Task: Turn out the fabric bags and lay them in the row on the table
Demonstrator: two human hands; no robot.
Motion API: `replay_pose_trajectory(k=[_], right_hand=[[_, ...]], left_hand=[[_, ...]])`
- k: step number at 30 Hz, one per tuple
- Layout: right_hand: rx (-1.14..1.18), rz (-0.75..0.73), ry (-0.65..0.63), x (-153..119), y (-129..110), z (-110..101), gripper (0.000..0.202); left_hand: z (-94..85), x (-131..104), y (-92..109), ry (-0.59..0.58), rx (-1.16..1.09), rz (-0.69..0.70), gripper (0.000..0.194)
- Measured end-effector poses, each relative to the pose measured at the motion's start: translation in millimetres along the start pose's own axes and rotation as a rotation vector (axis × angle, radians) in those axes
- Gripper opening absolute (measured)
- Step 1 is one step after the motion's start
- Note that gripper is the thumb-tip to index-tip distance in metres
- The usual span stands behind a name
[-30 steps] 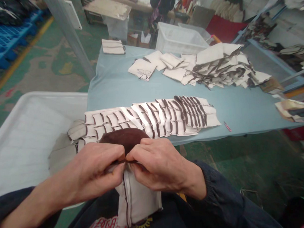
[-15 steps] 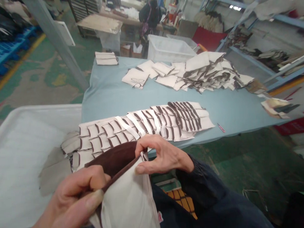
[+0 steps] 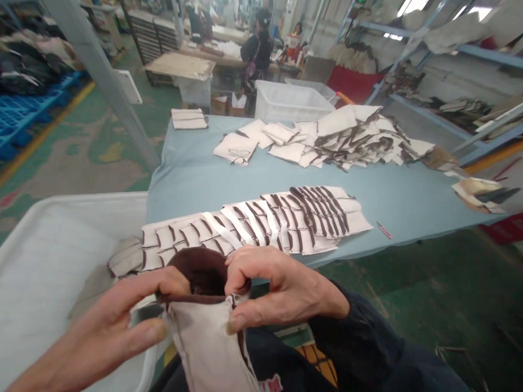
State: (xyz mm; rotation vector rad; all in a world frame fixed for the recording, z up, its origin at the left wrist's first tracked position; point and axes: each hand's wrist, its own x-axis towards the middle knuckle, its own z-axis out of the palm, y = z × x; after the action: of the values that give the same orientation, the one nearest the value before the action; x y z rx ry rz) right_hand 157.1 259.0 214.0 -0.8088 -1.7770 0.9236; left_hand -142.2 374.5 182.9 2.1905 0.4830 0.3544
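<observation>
Close in front of me I hold a cream fabric pouch (image 3: 209, 341) with a dark brown lining, its mouth spread into a round opening. My left hand (image 3: 120, 315) has its fingers hooked over the left side of the rim; its thumb stands a little off the outside. Thumb and fingers of my right hand (image 3: 282, 284) pinch the right side of the rim at a seam. The pouch's lower end drops out of view. Beyond my hands, overlapping rows of cream pieces with brown edges (image 3: 198, 232) lie on the blue-covered table (image 3: 192, 175), with white strips across them.
A white bin (image 3: 68, 205) stands at the left, with cream pieces in it. On the table are a heap of cream pieces (image 3: 349, 124), a small stack (image 3: 189, 119) and a red-handled tool (image 3: 383, 230). Behind are a clear plastic tub (image 3: 290, 100), a metal post (image 3: 98, 81) and people.
The pouch's mouth has gone from a long slanted slit to a rounder opening facing me. My left hand's fingers have moved inside the rim, its thumb lifting away. The view has tilted up slightly.
</observation>
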Motion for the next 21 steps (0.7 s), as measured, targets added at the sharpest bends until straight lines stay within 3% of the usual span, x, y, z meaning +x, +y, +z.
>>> replay_pose_trajectory(k=[2,6,10,14,21], right_hand=[[-0.044,0.0,0.015,2.6,1.4,3.6,0.032],[-0.002,0.171,0.047,5.4,4.5,11.9,0.039],[0.128,0.261,0.066,6.4,7.7,19.7,0.053],[0.168,0.28,0.077,4.4,10.1,23.2,0.056],[0.23,0.361,0.149,-4.4,8.0,25.7,0.049]], left_hand=[[2.8,6.8,10.5,-0.024,-0.077,-0.047,0.026],[6.1,29.9,36.7,0.03,-0.052,0.002,0.014],[4.2,51.8,54.8,-0.029,-0.053,0.045,0.024],[2.7,53.8,53.3,-0.044,0.053,0.147,0.024],[9.6,35.1,45.0,-0.055,0.236,0.318,0.026]])
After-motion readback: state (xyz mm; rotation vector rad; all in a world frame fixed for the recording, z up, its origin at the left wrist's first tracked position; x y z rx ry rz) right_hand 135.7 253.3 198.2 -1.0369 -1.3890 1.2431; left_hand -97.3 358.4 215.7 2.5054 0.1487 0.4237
